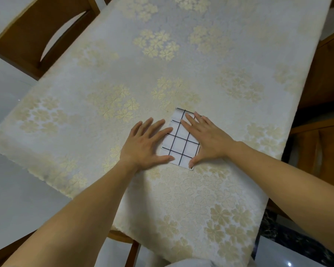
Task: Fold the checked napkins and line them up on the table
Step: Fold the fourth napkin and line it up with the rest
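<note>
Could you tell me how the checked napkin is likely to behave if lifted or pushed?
The checked napkin lies thin and flat, pressed by the left hand and right hand, so probably light and floppy, apt to unfold if lifted. On the embossed tablecloth it may bunch rather than slide.

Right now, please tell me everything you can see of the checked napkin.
The checked napkin is white with thin black grid lines and looks like cloth. A small rectangle, it lies flat on the floral tablecloth. The left hand rests on its left edge, the right hand on its right side, fingers straight.
</note>
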Demonstrator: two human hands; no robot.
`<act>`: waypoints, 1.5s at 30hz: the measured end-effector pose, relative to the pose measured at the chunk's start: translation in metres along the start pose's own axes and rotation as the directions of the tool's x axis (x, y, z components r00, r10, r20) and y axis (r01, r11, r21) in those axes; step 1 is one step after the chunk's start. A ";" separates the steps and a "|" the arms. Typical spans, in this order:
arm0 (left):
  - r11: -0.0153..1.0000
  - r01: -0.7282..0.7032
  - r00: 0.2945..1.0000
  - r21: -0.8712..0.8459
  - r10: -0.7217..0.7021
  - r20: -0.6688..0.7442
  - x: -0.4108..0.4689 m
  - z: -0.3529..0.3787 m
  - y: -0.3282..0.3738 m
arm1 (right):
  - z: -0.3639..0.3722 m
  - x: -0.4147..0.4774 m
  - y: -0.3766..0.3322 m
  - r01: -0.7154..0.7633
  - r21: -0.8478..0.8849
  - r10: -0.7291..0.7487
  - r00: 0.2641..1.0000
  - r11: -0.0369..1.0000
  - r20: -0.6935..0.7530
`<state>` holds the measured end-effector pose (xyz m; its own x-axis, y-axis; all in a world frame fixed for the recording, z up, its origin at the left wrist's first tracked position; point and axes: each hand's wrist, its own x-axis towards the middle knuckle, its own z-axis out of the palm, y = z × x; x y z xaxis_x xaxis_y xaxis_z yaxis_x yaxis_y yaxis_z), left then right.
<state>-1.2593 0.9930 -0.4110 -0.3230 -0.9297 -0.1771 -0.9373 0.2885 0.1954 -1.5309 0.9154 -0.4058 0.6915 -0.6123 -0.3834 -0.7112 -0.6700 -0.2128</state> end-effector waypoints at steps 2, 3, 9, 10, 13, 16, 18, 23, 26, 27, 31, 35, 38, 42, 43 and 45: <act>1.000 0.005 1.000 -0.001 -0.005 0.006 0.000 0.000 0.001 | 0.000 0.001 -0.001 0.006 0.002 -0.006 1.000 1.000 0.002; 1.000 0.004 1.000 -0.003 -0.004 0.006 0.000 0.000 0.001 | -0.001 0.001 -0.002 0.009 0.008 -0.009 1.000 1.000 0.005; 1.000 0.008 1.000 -0.002 -0.008 0.018 0.000 -0.003 0.003 | -0.008 0.001 -0.003 0.015 -0.068 -0.011 0.998 0.998 0.057; 1.000 0.001 0.999 -0.010 0.000 0.034 -0.001 -0.004 0.004 | -0.010 0.000 -0.005 0.018 -0.089 -0.013 0.998 0.996 0.057; 0.986 0.019 1.000 -0.163 -0.022 -0.021 -0.003 -0.009 0.006 | -0.019 -0.011 -0.013 0.037 -0.117 -0.049 0.994 0.992 -0.102; 0.954 0.059 0.939 -0.294 -0.153 -0.308 0.008 -0.015 0.022 | -0.021 -0.014 -0.028 0.003 0.096 0.043 0.879 0.995 -0.475; 0.961 -0.086 0.932 -0.261 -0.015 -0.362 0.029 -0.012 0.042 | -0.011 -0.007 -0.034 0.003 0.237 0.136 0.813 0.971 -0.566; 0.978 -0.093 0.987 -0.189 0.066 -0.144 0.051 0.019 0.053 | 0.028 -0.005 -0.019 -0.122 0.180 0.186 0.895 0.976 -0.405; 0.995 -0.030 0.998 -0.095 0.024 -0.060 0.048 0.017 0.050 | 0.025 -0.009 -0.012 -0.153 0.135 0.191 0.922 0.979 -0.336; 0.996 -0.029 0.999 -0.083 0.026 -0.041 0.049 0.014 0.049 | 0.021 -0.009 -0.010 -0.158 0.118 0.188 0.929 0.980 -0.318; 1.000 -0.015 0.999 -0.009 0.015 0.043 0.051 0.005 0.041 | 0.014 -0.012 -0.004 -0.178 0.076 0.191 0.956 0.981 -0.224; 0.995 0.090 0.976 0.053 -0.099 0.195 0.057 -0.015 0.031 | 0.007 -0.009 -0.008 -0.215 0.019 0.215 0.974 0.977 -0.068; 0.987 0.097 0.948 0.124 -0.130 0.292 0.066 -0.031 0.034 | -0.005 -0.004 -0.014 -0.224 -0.047 0.226 0.973 0.973 0.037; 0.999 0.039 0.999 -0.003 -0.039 0.026 0.070 -0.051 0.046 | -0.007 -0.014 -0.024 -0.191 -0.050 0.182 0.972 0.980 -0.152; 0.996 -0.052 0.993 -0.074 0.044 -0.108 0.069 -0.050 0.049 | -0.004 -0.018 -0.026 -0.182 0.044 0.187 0.957 0.982 -0.220; 0.974 -0.188 0.954 -0.124 0.151 -0.259 0.068 -0.046 0.057 | 0.002 -0.026 -0.028 -0.165 0.237 0.232 0.930 0.957 -0.287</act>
<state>-1.3282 0.9360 -0.3677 -0.4159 -0.9028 0.1099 -0.8366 0.4272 0.3429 -1.5292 0.9502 -0.3916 0.5143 -0.8448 -0.1477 -0.8251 -0.4405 -0.3538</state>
